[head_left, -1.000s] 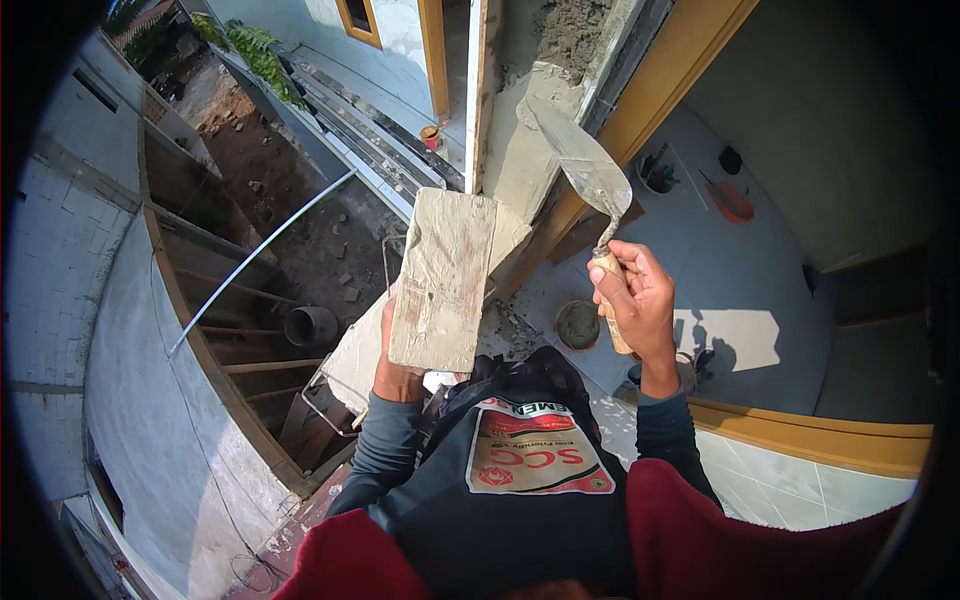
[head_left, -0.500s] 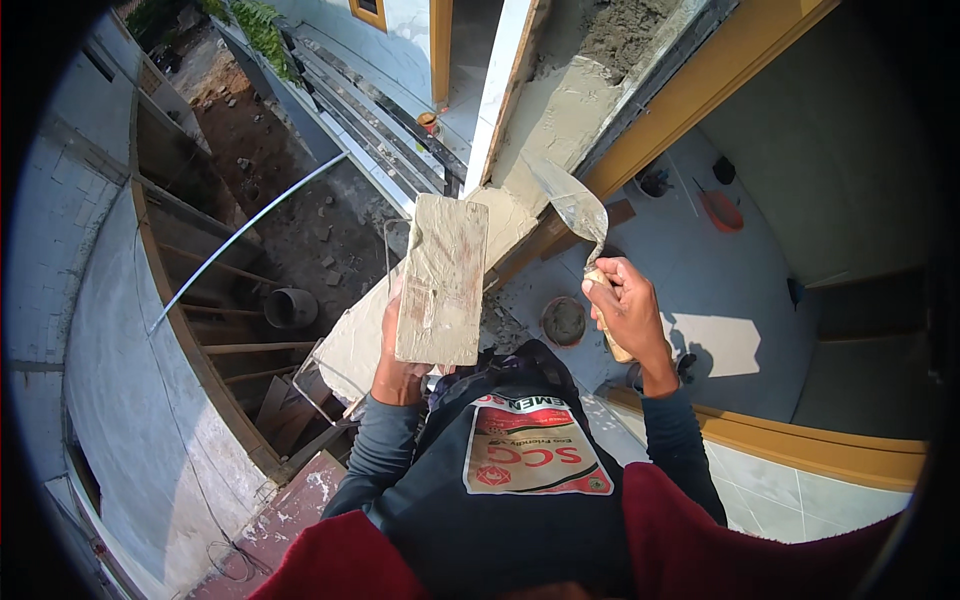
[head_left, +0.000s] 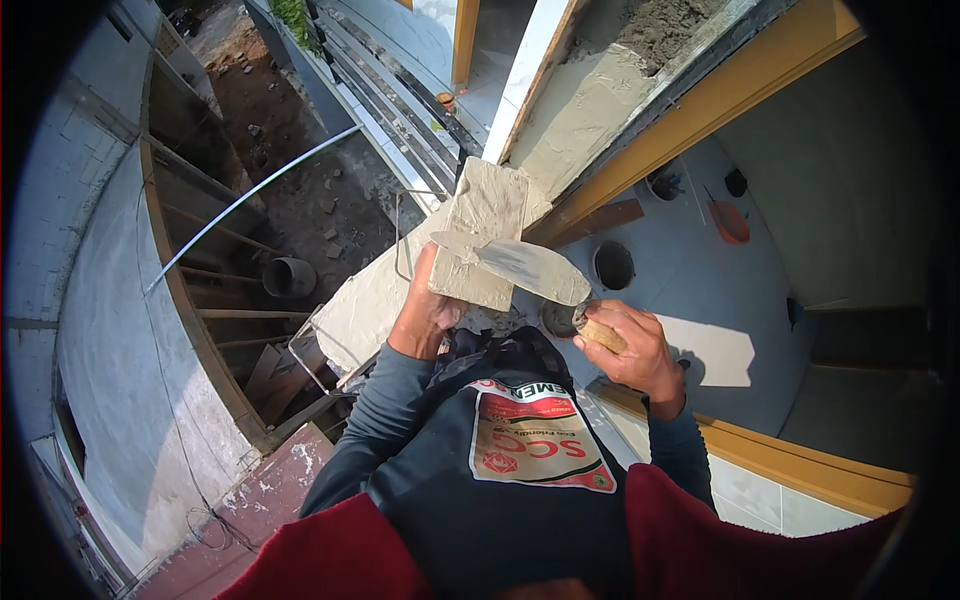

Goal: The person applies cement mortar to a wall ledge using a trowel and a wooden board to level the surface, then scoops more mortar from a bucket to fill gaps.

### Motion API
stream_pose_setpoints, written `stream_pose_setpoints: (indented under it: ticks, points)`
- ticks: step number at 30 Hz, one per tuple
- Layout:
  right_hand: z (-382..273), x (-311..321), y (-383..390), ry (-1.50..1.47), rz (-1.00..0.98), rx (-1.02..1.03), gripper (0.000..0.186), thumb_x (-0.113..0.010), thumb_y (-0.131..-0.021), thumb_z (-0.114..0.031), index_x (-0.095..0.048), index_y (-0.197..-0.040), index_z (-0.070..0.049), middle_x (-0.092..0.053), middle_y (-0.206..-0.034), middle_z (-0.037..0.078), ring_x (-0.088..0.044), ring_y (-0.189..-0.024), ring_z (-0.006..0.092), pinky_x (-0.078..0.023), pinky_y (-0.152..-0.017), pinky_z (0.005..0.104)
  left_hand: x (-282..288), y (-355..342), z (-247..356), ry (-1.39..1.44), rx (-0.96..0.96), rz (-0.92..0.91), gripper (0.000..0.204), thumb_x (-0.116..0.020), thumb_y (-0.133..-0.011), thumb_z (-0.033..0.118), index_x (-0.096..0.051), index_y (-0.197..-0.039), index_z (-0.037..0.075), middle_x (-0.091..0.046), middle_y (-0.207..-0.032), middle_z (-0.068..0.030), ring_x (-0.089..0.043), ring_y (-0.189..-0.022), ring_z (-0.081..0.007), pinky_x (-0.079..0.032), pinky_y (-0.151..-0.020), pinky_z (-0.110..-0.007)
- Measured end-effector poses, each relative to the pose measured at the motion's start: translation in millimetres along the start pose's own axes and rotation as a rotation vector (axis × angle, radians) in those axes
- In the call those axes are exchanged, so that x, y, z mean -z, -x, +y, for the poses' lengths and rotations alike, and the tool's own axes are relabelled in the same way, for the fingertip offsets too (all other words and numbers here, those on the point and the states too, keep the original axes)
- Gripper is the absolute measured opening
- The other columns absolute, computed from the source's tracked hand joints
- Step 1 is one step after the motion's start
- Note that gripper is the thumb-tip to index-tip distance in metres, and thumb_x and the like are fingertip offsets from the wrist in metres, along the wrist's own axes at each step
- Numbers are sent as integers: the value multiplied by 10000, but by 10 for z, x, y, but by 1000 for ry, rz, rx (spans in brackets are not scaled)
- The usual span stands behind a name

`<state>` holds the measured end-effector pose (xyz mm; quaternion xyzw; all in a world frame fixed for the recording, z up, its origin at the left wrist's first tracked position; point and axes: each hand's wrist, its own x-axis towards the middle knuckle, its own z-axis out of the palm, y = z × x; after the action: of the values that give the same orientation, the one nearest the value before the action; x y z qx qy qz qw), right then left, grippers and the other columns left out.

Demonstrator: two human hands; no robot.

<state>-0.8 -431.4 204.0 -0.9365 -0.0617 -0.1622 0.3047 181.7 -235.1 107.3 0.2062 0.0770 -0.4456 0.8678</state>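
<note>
My left hand holds a rectangular plastering float from beneath, its flat face up and smeared with pale mortar. The fingers under it are mostly hidden. My right hand is closed round the wooden handle of a trowel. The trowel's blade lies across the float's near half and points left, with mortar at its tip. Beneath and beyond the float runs a ledge coated in smooth pale mortar, and a rough grey mortar heap sits at its far end.
Right of the ledge, a yellow frame edges a lower floor with a dark bucket and an orange basin. On the left drops a lower dirt area with a grey bucket, crossed by a pale pipe. Bent metal rods stand beside the ledge.
The trowel has swung left and down from over the ledge, and its blade is now on the float. The float has tilted and shifted up and right.
</note>
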Motion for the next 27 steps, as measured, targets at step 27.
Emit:
stream_pose_setpoints:
  ticks: [27]
  points:
    - [554, -423, -222, -300, 160, -713, 331, -692, -866, -155, -589, -1072, 83, -688, -897, 153, -657, -717, 144, -518, -606, 271, -68, 268, 75, -364, -119, 16, 436, -436, -1014, 226, -413, -1411, 47, -598, -1236, -128, -674, -936, -192, -579, -727, -311]
